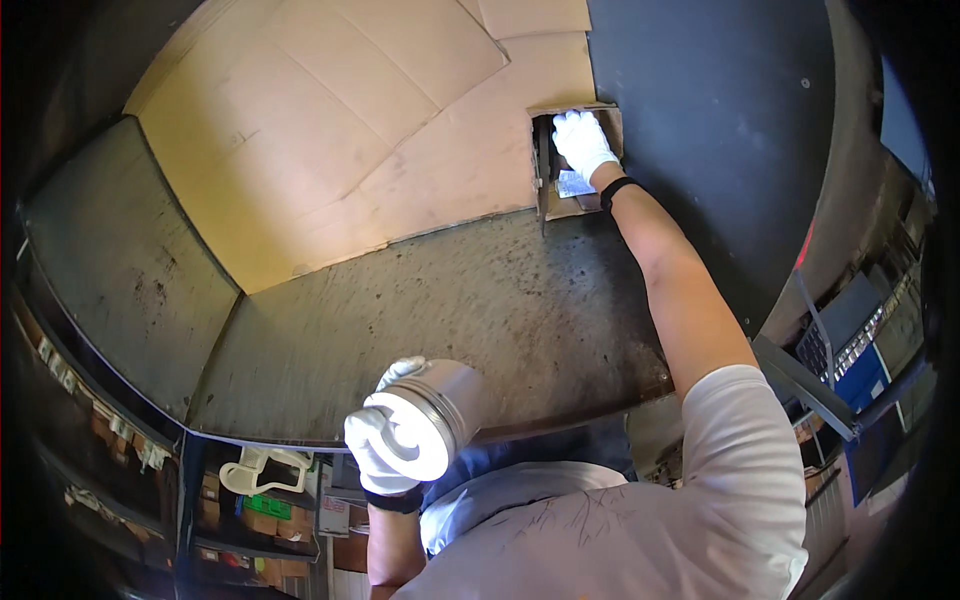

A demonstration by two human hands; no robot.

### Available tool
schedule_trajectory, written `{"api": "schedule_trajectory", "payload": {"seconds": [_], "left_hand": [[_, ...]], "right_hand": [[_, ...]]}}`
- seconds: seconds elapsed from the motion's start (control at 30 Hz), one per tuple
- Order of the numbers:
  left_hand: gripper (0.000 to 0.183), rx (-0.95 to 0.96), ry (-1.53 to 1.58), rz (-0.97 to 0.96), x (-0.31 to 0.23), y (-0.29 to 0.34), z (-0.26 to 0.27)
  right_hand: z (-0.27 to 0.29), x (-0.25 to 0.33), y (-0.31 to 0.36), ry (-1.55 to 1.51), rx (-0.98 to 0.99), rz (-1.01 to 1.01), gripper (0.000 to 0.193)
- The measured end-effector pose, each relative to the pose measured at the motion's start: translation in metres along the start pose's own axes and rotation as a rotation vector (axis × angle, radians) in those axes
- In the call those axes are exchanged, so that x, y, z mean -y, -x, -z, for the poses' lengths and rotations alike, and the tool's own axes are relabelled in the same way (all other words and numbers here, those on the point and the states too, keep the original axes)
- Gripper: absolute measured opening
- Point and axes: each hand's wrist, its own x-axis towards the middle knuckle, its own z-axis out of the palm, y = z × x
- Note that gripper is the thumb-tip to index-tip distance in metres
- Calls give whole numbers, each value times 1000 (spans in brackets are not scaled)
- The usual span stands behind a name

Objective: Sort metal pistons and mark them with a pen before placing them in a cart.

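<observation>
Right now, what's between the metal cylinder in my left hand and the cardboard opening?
The head view shows a spotted dark worktop between the metal cylinder and cardboard opening.

Seen from here: dark panel [715,150], two o'clock. Stained side panel [110,240], nine o'clock. Cream plastic item with cut-outs [240,478], eight o'clock; green container [268,507] and brown cartons [261,523] just below it. Blue panel [858,386], between three and four o'clock.

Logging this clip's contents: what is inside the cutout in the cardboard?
The cutout shows the gloved right hand, a small pale-blue piece just below it, and a dark upright strip along the left side. Whatever lies behind the hand is covered.
</observation>
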Motion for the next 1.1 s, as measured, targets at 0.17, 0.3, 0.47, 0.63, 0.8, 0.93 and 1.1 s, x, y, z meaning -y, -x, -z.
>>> {"api": "schedule_trajectory", "payload": {"seconds": [0.17,0.3,0.47,0.63,0.8,0.93,1.1], "left_hand": [[80,-20,-16,-50,-7,18,-6],[63,-71,42,-188,-11,46,3],[44,39,-511,-701,-13,60,23],[30,294,-24,-477,-46,93,2],[29,369,139,-240,-56,100,29],[30,388,53,-287,-70,103,55],[24,511,4,-343,-86,94,91]], "right_hand": [[35,7,10,-65,245,-49,22],[78,5,31,-481,357,-420,27],[134,-5,58,-962,229,-691,30],[114,-1,109,-1071,-91,-502,23],[307,52,195,-1445,309,-663,32],[378,103,239,-1188,46,-425,50],[434,140,259,-1181,55,-330,41]]}}
